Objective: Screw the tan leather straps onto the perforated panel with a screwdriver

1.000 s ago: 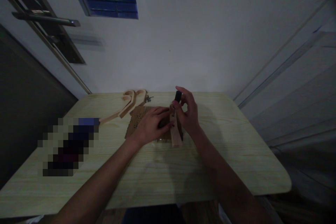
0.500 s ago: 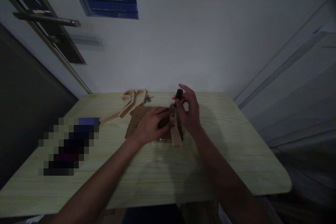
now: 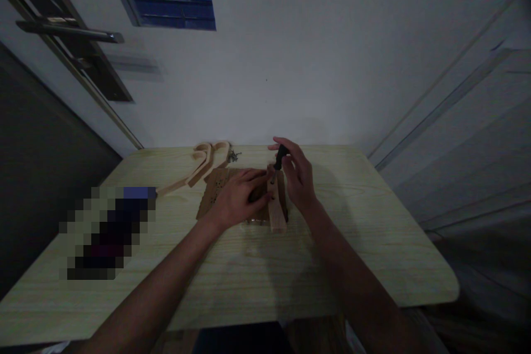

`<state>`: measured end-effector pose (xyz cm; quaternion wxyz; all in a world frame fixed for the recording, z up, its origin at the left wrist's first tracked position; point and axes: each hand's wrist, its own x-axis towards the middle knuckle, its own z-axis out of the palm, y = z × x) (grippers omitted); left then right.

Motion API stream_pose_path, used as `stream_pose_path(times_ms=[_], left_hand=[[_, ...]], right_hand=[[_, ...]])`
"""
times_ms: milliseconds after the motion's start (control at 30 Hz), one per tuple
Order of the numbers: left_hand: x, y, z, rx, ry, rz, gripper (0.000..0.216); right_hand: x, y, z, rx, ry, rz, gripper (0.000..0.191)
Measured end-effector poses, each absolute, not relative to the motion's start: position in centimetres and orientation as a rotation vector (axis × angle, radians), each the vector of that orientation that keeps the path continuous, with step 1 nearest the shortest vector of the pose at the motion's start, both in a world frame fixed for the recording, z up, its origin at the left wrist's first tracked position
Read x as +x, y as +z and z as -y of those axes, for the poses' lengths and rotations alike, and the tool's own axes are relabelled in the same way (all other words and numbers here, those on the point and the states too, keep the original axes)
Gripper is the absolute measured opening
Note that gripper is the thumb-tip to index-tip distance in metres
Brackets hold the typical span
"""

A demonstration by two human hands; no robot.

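My right hand (image 3: pixel 299 174) holds a screwdriver (image 3: pixel 281 156) by its black handle, with the shaft slanting down to a pale wooden bar (image 3: pixel 277 215). Its fingers curl around the handle's upper part, index finger raised. My left hand (image 3: pixel 238 196) lies over a brown cardboard piece (image 3: pixel 213 182), thumb and fingertips pressed against the bar's left side and holding it. Small dark holes show in the bar near the left thumb. Whether a screw sits under the screwdriver's tip, I cannot tell.
Curved wooden pieces (image 3: pixel 201 163) lie at the back left, beside a small pile of screws (image 3: pixel 234 156). A blurred-out dark object (image 3: pixel 120 227) is on the table's left. A white door (image 3: pixel 290 66) with a metal handle (image 3: pixel 70 31) stands behind the table (image 3: pixel 373 265).
My right hand has turned slightly, and the screwdriver's handle has tilted and dropped a little. The left hand and the wooden bar stay in place.
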<state>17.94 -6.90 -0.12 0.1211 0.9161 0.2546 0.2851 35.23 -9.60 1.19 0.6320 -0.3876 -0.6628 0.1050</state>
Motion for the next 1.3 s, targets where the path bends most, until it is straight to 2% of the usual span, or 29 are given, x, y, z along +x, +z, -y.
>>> stream_pose_path(times_ms=[333, 567, 933, 1300], left_hand=[[17.93, -0.04, 6.94, 2.680, 0.833, -0.738, 0.040], [17.93, 0.07, 6.99, 2.676, 0.821, -0.741, 0.036], [17.96, 0.24, 7.06, 2.667, 0.810, -0.745, 0.040], [17.99, 0.35, 7.20, 2.659, 0.808, -0.742, 0.039]], right_hand=[[34.76, 0.78, 9.22, -0.945, 0.182, 1.433, 0.037], [34.24, 0.58, 9.12, -0.972, 0.132, 1.457, 0.030], [34.39, 0.72, 9.77, -0.934, 0.251, 1.477, 0.034], [34.56, 0.41, 9.23, -0.998, 0.070, 1.404, 0.029]])
